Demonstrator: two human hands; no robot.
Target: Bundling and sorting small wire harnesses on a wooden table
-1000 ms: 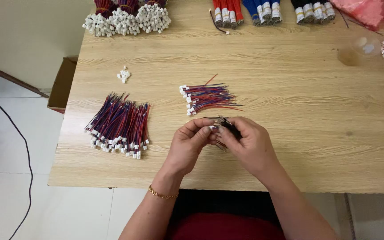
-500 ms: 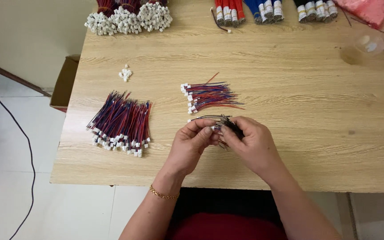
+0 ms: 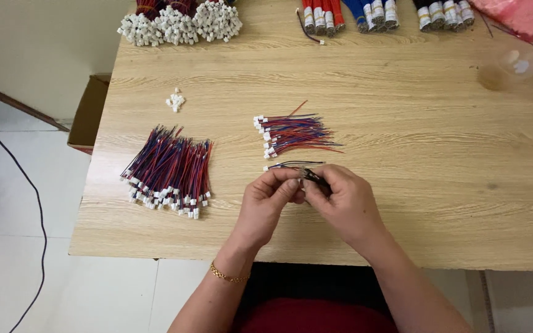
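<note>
Little has shifted since the earlier frames: left hand and right hand still pinch a thin dark wire lead with small white plug together above the pale wooden table, just below a loose red-and-blue wire bundle.

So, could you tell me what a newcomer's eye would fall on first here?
Probably the two hands, left hand and right hand, meeting at the near-middle of the wooden table and pinching a thin wire lead. Next, the big bundle of red and blue wires to their left, and a smaller fan of wires just beyond the fingers.
</note>
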